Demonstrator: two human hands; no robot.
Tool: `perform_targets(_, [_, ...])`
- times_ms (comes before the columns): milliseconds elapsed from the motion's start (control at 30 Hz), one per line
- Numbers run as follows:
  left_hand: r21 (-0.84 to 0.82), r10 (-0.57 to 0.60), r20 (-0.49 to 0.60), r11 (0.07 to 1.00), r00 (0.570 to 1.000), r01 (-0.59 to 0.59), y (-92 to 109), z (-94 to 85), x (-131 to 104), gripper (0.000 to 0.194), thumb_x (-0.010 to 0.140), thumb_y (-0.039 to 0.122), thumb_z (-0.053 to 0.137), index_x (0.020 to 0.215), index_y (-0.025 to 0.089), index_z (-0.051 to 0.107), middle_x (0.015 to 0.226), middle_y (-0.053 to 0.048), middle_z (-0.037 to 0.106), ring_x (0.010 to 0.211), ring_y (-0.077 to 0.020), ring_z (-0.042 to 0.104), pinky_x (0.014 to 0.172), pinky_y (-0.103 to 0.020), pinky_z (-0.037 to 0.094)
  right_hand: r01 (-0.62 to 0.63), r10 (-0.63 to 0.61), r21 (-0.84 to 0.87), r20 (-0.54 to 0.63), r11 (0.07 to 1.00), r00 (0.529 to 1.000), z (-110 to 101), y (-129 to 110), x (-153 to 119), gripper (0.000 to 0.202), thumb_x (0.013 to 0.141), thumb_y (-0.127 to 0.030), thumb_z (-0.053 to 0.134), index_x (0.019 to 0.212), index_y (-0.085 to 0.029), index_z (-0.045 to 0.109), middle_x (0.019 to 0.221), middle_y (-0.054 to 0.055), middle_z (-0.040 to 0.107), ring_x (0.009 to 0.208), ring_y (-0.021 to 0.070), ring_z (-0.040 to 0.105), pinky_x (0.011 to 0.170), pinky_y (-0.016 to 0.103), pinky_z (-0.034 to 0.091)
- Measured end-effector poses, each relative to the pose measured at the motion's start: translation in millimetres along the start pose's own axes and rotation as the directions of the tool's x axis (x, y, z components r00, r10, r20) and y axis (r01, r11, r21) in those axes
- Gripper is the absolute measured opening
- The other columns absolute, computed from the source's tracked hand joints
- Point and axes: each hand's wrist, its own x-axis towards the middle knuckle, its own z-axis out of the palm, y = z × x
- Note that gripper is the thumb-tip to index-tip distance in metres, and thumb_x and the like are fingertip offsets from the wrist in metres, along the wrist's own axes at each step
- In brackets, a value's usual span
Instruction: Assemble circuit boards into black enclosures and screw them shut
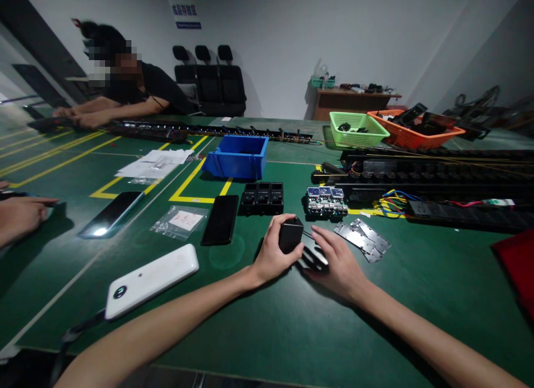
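My left hand (273, 251) grips a small black box-shaped housing (291, 236), fingers over its far side and thumb at the near side. Close beside it, my right hand (340, 263) has its fingers curved around a glossy black-and-white piece (315, 258), whose kind I cannot make out. A thin dark line runs between the housing and the right fingertips. Just beyond the hands lie a black three-part housing (262, 199) and a row of circuit modules with small displays (326, 202). Flat metallic plates (362, 237) lie to the right of my right hand.
A black phone (219, 220), a white power bank (152, 281) and a plastic bag (178, 221) lie leftward. Behind are a blue bin (237, 161), a green basket (357, 133) and an orange basket (417, 133). Long black rails (438, 179) with wires lie right. A co-worker (137, 93) works far left.
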Motion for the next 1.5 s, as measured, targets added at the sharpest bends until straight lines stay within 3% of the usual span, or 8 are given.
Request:
perform_targets(67, [0.016,0.018,0.002,1.0,1.0,-0.018,0,-0.2,0,0.06,0.076,0.019,0.067,0.13,0.024,0.041,0.128,-0.01,0.05,0.116,-0.025,0.055,0.1,-0.041,0.045,0.021,-0.021,-0.001,0.028,1.0,0.999,6,-5,4,0.094,0.08,-0.032,0.069,0.153,-0.02,0.012,0.149,0.02,0.036,0.134,0.0354,0.04,0.104,0.053,0.041])
perform_targets(167, [0.036,0.032,0.001,0.999,0.999,-0.032,0,-1.0,0,0.06,0.076,0.02,0.068,0.13,0.024,0.041,0.129,-0.01,0.05,0.119,-0.0254,0.053,0.102,-0.041,0.044,0.025,-0.025,0.008,0.049,1.0,0.998,13,-7,12,0.1,0.08,-0.035,0.068,0.154,-0.017,0.003,0.151,0.022,0.033,0.136,0.0354,0.038,0.105,0.054,0.041])
perform_targets(433, [0.001,-0.074,-0.034,0.997,0.997,0.075,1,1.4,-1,0.06,0.078,0.024,0.068,0.13,0.023,0.039,0.124,-0.008,0.054,0.106,-0.0214,0.058,0.095,-0.037,0.048,-0.017,0.017,0.055,0.004,0.998,1.0,17,-12,24,0.092,0.074,-0.028,0.069,0.15,-0.013,0.019,0.138,0.022,0.049,0.123,0.0355,0.05,0.098,0.052,0.046])
perform_targets(833, [0.003,-0.087,-0.031,0.996,0.996,0.088,2,4.3,-3,0.056,0.078,0.026,0.068,0.127,0.024,0.039,0.118,-0.007,0.055,0.101,-0.0196,0.059,0.091,-0.034,0.049,0.022,-0.022,0.002,-0.061,1.0,0.998,16,-10,22,0.087,0.068,-0.029,0.07,0.143,-0.011,0.031,0.126,0.022,0.058,0.108,0.0353,0.057,0.086,0.052,0.051])
perform_targets(1233, [0.013,-0.098,-0.028,0.995,0.995,0.099,4,2.6,0,0.054,0.079,0.025,0.066,0.125,0.024,0.038,0.113,-0.005,0.055,0.094,-0.0177,0.059,0.086,-0.032,0.05,-0.014,0.014,0.047,0.001,0.999,1.0,18,-8,23,0.092,0.072,-0.031,0.072,0.148,-0.011,0.025,0.136,0.022,0.051,0.121,0.0348,0.052,0.096,0.05,0.048])
perform_targets(1367, [0.066,-0.063,-0.013,0.996,0.998,0.064,4,-1.7,8,0.053,0.078,0.022,0.065,0.125,0.024,0.04,0.118,-0.006,0.055,0.105,-0.0197,0.058,0.095,-0.034,0.047,-0.031,0.028,0.066,0.042,0.997,0.999,15,-9,25,0.099,0.073,-0.04,0.073,0.15,-0.012,0.019,0.142,0.021,0.046,0.126,0.0352,0.047,0.101,0.053,0.045])
perform_targets(1500, [0.221,0.01,0.039,0.975,0.999,-0.018,4,-15.1,22,0.051,0.076,0.019,0.064,0.123,0.023,0.043,0.122,-0.007,0.054,0.115,-0.0217,0.054,0.103,-0.037,0.042,-0.055,0.048,0.081,0.08,0.995,0.996,11,-9,26,0.099,0.075,-0.045,0.071,0.151,-0.011,0.016,0.144,0.021,0.044,0.128,0.0351,0.045,0.104,0.054,0.044])
